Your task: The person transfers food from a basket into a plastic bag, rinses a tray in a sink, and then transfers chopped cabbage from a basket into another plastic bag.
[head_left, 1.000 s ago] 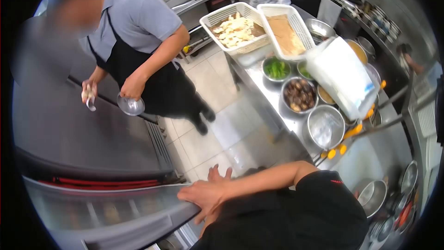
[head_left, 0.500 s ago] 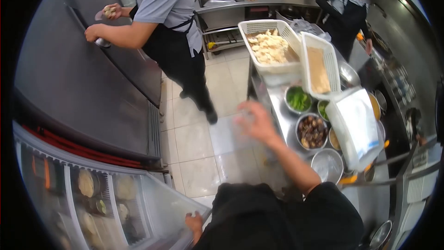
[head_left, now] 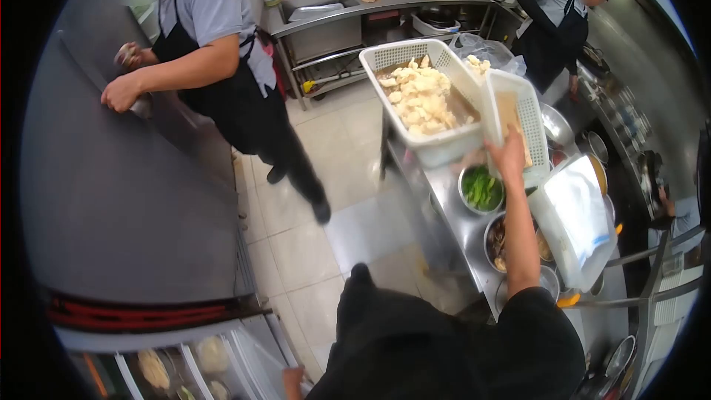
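Note:
My right hand [head_left: 509,157] reaches over the steel table to the near end of a white plastic basket [head_left: 535,122]. Its thumb and fingers are at the basket's rim, and a tan flat layer [head_left: 509,111] lies inside. Just below the hand is a steel bowl of green peppers [head_left: 481,189]. Under my forearm, a bowl of brown pieces that look like mushrooms [head_left: 498,241] is partly covered. My left hand [head_left: 293,381], low in view and cut off by my clothing, is closed at the edge of the pale open door [head_left: 255,355] of a cabinet holding food containers.
A larger white basket of cauliflower-like pieces [head_left: 426,96] stands beside the first. A tilted white container [head_left: 574,211] rests nearer me. One co-worker [head_left: 215,52] stands by the grey fridge [head_left: 126,178]; another [head_left: 555,22] is near the stove. Tiled floor [head_left: 296,207] lies between.
My right hand has moved from above the floor, up and right to the basket. My view has shifted, and the open door sits lower. The co-worker at left still grasps the fridge handle area.

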{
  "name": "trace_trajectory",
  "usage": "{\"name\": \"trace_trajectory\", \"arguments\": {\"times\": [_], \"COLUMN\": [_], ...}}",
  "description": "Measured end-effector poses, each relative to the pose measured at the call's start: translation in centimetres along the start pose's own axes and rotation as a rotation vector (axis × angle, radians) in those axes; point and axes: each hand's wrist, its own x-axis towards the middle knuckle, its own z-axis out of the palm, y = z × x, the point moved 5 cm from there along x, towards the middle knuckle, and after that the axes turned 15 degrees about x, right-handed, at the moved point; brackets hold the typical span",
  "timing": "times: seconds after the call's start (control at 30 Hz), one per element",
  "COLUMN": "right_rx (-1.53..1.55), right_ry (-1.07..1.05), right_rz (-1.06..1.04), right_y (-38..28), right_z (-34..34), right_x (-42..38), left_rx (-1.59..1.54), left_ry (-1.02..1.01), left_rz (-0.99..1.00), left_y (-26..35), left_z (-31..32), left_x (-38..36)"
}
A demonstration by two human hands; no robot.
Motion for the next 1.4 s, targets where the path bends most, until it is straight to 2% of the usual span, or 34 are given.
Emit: {"name": "trace_trajectory", "arguments": {"times": [0.03,0.07,0.13,0.17,0.2,0.23,0.27,0.33,0.37,0.4,0.47,0.5,0.63,0.7,0.8,0.83,0.9,0.93,1.07,1.17,1.2,1.3,1.33,1.4], "right_rx": [-0.044,-0.071,-0.011,0.019,0.009,-0.006,-0.020,0.021,0.044,0.026,-0.013,0.005,0.071,0.112,0.104,0.094,0.092,0.091,0.039,0.063,0.012,0.386,0.418,0.276], "right_ry": [-0.028,-0.073,-0.013,0.013,0.041,0.068,0.098,0.079,0.075,0.050,0.044,0.018,-0.133,-0.227,-0.388,-0.442,-0.484,-0.497,-0.501,-0.559,-0.798,-0.788,-0.901,-0.700], "right_rz": [0.000,0.029,-0.045,-0.084,-0.084,-0.075,-0.061,-0.026,-0.013,-0.013,-0.174,-0.175,-0.299,-0.473,-0.681,-0.750,-0.857,-0.913,-1.026,-0.966,-0.809,-0.506,-0.312,-0.191], "right_y": [0.5,-0.2,0.9,1.1,0.3,-0.2,-1.0,-3.1,-4.2,-5.5,-7.1,-8.7,-12.8,-14.5,-16.0,-16.5,-17.3,-17.6,-19.3,-20.4,-20.8,-22.6,-23.3,-22.7], "right_z": [0.7,0.7,1.1,1.5,1.6,1.1,0.4,-0.5,-1.2,-1.6,-2.1,-2.4,-0.8,1.4,5.3,6.8,10.0,11.4,16.6,22.3,24.7,30.2,32.3,37.5], "right_x": [0.1,0.1,0.5,1.0,1.4,1.5,1.3,1.3,1.7,1.7,1.8,1.9,4.1,6.3,9.5,10.7,12.7,13.6,18.2,22.6,24.4,29.9,32.2,35.1], "left_rx": [0.019,-0.064,-0.231,-0.227,-0.309,-0.424,-0.465,-0.650,-0.603,-0.651,-0.735,-0.785,-1.059,-1.170,-1.207,-1.236,-1.334,-1.308,-1.400,-1.467,-1.556,-1.591,-1.608,-1.587], "left_ry": [0.055,0.038,-0.002,0.043,-0.007,0.225,0.274,0.389,0.367,0.349,0.368,0.397,-0.089,-0.400,-0.714,-0.721,-0.585,-0.453,-0.560,-0.583,-0.557,-0.551,-0.542,-0.568], "left_rz": [0.142,0.166,0.212,0.391,0.470,0.602,0.750,1.020,0.965,1.003,1.032,1.069,1.210,1.315,1.413,1.448,1.417,1.305,1.286,1.329,1.270,1.236,1.231,1.227], "left_y": [1.7,4.1,13.4,17.0,21.5,25.3,29.0,35.2,37.0,38.9,43.0,44.9,50.5,53.0,56.3,57.4,58.2,57.9,58.8,60.2,60.4,60.5,60.7,61.5], "left_z": [-2.1,-6.1,-29.2,-32.0,-42.0,-48.7,-55.2,-62.5,-67.0,-70.2,-74.6,-76.6,-82.8,-85.6,-89.7,-90.7,-92.4,-93.3,-96.3,-99.0,-100.1,-103.8,-105.3,-107.5], "left_x": [5.2,9.1,9.9,15.9,13.7,13.1,11.6,13.6,12.2,12.1,14.0,14.5,13.3,12.1,12.6,13.0,14.9,15.5,20.1,25.2,26.8,32.8,34.8,38.9]}}
